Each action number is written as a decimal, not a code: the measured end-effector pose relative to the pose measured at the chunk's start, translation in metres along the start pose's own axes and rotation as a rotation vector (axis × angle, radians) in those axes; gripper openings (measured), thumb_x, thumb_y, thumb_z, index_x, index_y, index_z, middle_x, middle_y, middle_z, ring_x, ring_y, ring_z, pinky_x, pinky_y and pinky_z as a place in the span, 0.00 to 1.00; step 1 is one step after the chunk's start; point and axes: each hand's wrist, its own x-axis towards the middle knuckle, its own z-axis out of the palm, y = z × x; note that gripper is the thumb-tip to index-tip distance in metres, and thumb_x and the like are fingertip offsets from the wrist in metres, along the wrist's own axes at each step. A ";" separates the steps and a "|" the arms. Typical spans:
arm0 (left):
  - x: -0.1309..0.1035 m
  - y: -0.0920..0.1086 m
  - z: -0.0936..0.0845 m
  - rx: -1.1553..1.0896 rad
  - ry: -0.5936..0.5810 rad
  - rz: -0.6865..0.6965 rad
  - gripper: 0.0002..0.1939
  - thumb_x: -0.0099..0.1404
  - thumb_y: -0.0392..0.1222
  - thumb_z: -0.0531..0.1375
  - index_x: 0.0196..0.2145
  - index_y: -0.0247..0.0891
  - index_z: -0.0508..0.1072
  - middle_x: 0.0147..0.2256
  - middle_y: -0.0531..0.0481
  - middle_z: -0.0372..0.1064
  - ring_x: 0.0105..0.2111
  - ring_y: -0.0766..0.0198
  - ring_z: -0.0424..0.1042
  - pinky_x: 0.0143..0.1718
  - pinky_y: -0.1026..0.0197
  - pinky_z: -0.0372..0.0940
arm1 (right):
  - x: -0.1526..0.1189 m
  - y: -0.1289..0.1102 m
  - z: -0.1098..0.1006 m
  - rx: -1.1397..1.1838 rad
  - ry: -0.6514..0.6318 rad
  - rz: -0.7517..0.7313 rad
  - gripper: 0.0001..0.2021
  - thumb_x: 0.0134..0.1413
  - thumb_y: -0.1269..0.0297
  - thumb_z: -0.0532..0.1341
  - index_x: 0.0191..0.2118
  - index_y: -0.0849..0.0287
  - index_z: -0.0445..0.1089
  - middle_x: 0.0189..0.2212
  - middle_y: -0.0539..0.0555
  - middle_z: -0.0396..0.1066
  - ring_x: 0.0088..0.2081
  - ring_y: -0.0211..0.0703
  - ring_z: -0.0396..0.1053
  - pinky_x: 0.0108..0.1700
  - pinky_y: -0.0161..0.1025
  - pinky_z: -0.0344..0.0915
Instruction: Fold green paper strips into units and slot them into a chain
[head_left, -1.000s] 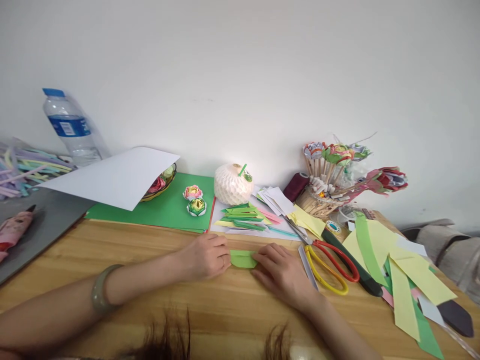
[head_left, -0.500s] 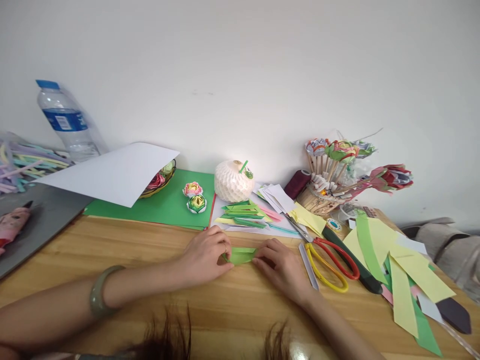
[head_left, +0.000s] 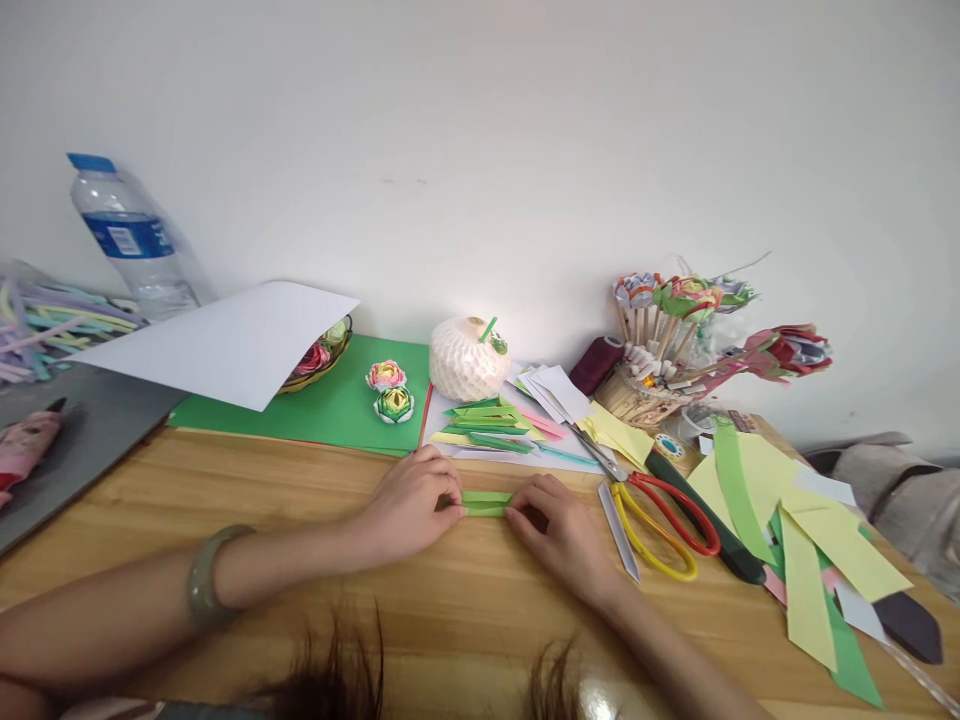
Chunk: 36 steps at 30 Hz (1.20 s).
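A strip of light green paper lies low over the wooden table between my two hands, with a crease running along its length. My left hand pinches its left end, fingers closed. The right end is pinched by my right hand. My fingertips hide both ends of the strip. Just beyond my hands is a pile of folded green paper pieces on a white sheet. Scissors with red and yellow handles lie to the right of my right hand, beside a narrow folded white strip.
A white ball-shaped ornament and two paper flowers stand behind my hands. At the right are paper flowers on sticks, a dark thread spool and loose paper pieces. A water bottle stands at the back left.
The green strip looks narrower, its near edge now folded up towards the crease. Both hands have stayed nearly in place on its ends. The view has shifted slightly.
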 end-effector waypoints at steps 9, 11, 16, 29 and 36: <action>0.003 0.003 0.002 0.050 -0.005 -0.047 0.07 0.56 0.30 0.60 0.23 0.38 0.71 0.29 0.54 0.71 0.38 0.61 0.63 0.40 0.59 0.59 | 0.001 0.001 0.005 -0.107 0.011 -0.004 0.08 0.56 0.68 0.56 0.26 0.58 0.64 0.27 0.52 0.67 0.32 0.43 0.63 0.33 0.38 0.60; 0.004 0.004 0.002 0.075 -0.007 -0.055 0.07 0.56 0.31 0.60 0.22 0.38 0.71 0.28 0.53 0.71 0.38 0.60 0.64 0.40 0.58 0.59 | 0.002 0.001 0.007 -0.152 0.017 -0.010 0.08 0.56 0.68 0.56 0.26 0.58 0.63 0.27 0.53 0.67 0.31 0.43 0.63 0.32 0.38 0.59; 0.005 0.006 0.002 0.102 -0.020 -0.071 0.07 0.55 0.31 0.59 0.22 0.38 0.69 0.28 0.52 0.70 0.38 0.59 0.63 0.40 0.58 0.59 | 0.002 0.002 0.010 -0.276 0.032 -0.055 0.07 0.56 0.68 0.56 0.26 0.58 0.63 0.27 0.53 0.67 0.30 0.43 0.63 0.31 0.38 0.59; 0.001 0.001 0.000 0.111 -0.103 0.016 0.11 0.58 0.31 0.57 0.39 0.41 0.72 0.37 0.51 0.68 0.43 0.58 0.60 0.44 0.55 0.58 | 0.002 0.003 0.011 -0.373 -0.012 -0.036 0.07 0.57 0.67 0.57 0.27 0.58 0.62 0.28 0.54 0.66 0.31 0.44 0.63 0.32 0.39 0.60; -0.002 -0.002 -0.002 0.260 -0.088 0.243 0.12 0.64 0.35 0.55 0.39 0.45 0.76 0.36 0.48 0.66 0.43 0.57 0.59 0.44 0.55 0.59 | -0.001 0.002 0.008 -0.372 0.046 -0.064 0.06 0.58 0.67 0.55 0.30 0.59 0.64 0.31 0.56 0.67 0.34 0.47 0.64 0.34 0.42 0.64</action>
